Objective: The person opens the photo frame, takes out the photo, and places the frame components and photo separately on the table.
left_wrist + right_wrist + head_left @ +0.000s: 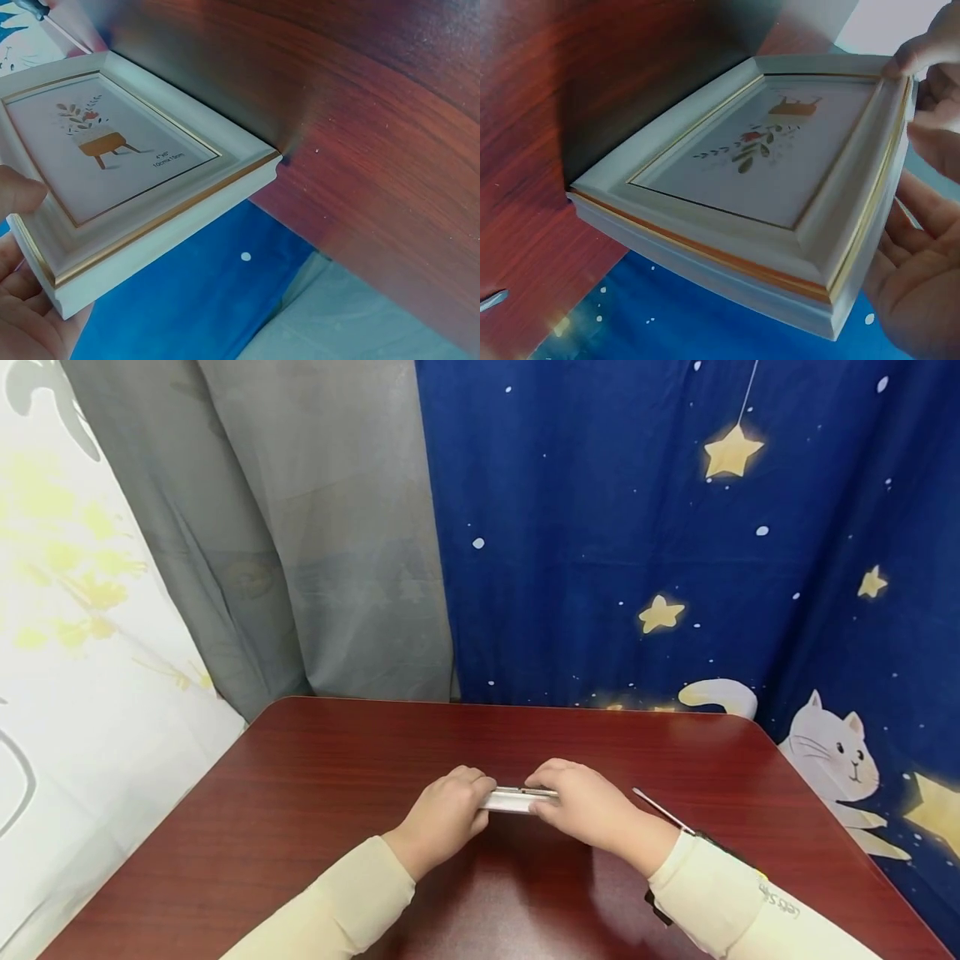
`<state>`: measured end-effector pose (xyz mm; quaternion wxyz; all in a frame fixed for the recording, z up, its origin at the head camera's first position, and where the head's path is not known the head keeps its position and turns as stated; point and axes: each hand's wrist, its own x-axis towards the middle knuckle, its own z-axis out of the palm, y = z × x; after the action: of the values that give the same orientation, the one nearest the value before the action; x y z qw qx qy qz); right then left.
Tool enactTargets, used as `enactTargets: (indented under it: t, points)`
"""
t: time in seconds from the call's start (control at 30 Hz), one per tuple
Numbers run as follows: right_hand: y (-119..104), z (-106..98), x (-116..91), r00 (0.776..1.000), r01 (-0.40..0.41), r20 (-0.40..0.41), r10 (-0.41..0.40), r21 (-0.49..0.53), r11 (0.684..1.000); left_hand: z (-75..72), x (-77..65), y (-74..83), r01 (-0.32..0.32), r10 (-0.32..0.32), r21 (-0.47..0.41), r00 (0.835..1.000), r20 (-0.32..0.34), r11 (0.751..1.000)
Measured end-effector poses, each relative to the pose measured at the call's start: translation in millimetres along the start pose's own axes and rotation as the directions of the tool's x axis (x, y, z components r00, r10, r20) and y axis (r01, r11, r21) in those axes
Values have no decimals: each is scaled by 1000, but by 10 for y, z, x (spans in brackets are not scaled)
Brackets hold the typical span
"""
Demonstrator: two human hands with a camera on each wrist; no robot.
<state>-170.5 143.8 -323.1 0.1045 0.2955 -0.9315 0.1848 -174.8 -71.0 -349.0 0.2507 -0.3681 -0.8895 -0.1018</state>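
Note:
A white picture frame (pixel 508 802) with gold trim is held over the table between both hands, seen from its narrow edge in the head view. My left hand (pixel 444 810) grips its left end, with the thumb on the front face in the left wrist view. At the other end, my right hand (pixel 588 802) pinches the frame, thumb on the front and fingers at the back in the right wrist view. Inside the picture frame (pixel 180 225) is a printed sheet (pixel 56 142) showing a plant in an orange pot on legs.
A screwdriver with a metal shaft (pixel 663 807) lies on the dark red wooden table (pixel 337 752), right of my right hand; the sleeve partly covers its dark handle. Grey (pixel 360 527) and blue star-patterned (pixel 562 527) curtains hang behind the table.

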Motion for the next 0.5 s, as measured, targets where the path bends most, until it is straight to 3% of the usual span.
enactTargets:
  t: [0.23, 0.4, 0.5]
  points:
    - [19, 9, -172, 975, 44, -214, -50, -35, 998, 7, 66, -23, 33, -33, 3, 999, -3, 999]
    - [68, 19, -290, 923, 99, -373, -99, -21, 995, 17, 109, -36, 38, -38, 7, 999, -4, 999]
    - [94, 34, -340, 894, 146, -426, -141, -20, 989, 26, 139, -42, 38, -38, 13, 999, -8, 999]
